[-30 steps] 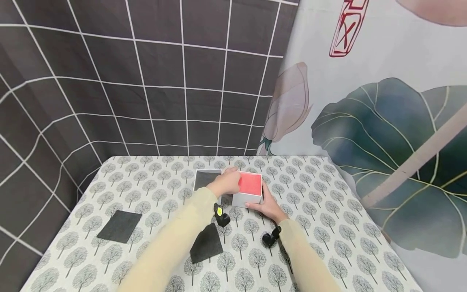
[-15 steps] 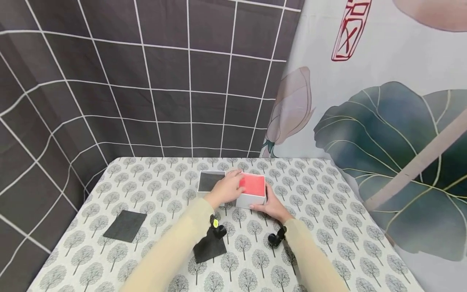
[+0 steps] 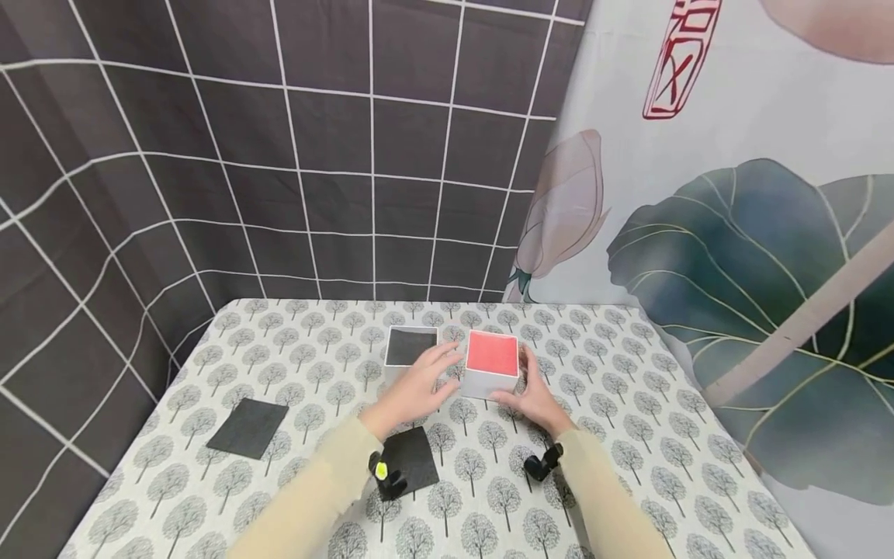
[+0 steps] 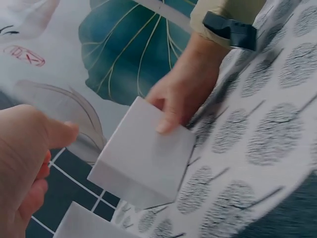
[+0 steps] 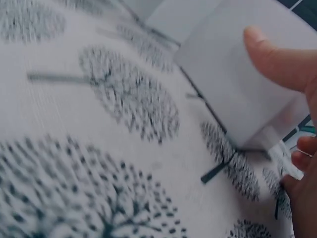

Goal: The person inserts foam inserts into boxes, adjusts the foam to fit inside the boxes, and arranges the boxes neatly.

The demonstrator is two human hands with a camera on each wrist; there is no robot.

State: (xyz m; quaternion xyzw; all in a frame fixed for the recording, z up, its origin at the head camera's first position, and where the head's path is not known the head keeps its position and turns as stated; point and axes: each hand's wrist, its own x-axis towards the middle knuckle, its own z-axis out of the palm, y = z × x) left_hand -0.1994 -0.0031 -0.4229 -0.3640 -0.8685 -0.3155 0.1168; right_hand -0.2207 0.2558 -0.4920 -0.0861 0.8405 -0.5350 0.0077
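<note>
A white box (image 3: 482,385) with a red square filling its top stands near the table's middle. My right hand (image 3: 536,397) grips its right side, with the thumb (image 5: 267,54) flat on the front wall and the other fingers round the far side. Just left of this box is my left hand (image 3: 412,390), fingers spread and bent a little, holding nothing; in the left wrist view a gap shows between it and the box. Behind the left hand stands a second white box (image 3: 393,374), with black inside its rim. The left hand hides part of its front.
A black cloth-like square (image 3: 417,458) lies on the table below the left wrist. Another black square (image 3: 247,428) lies farther left. The tree-print tablecloth (image 3: 601,481) reaches back to a dark gridded curtain (image 3: 314,194). A lotus-print curtain (image 3: 698,310) hangs at the right.
My left hand has come off the red-topped box, moving left and toward me while its fingers spread. The right hand keeps its hold on that box. The head view has shifted slightly.
</note>
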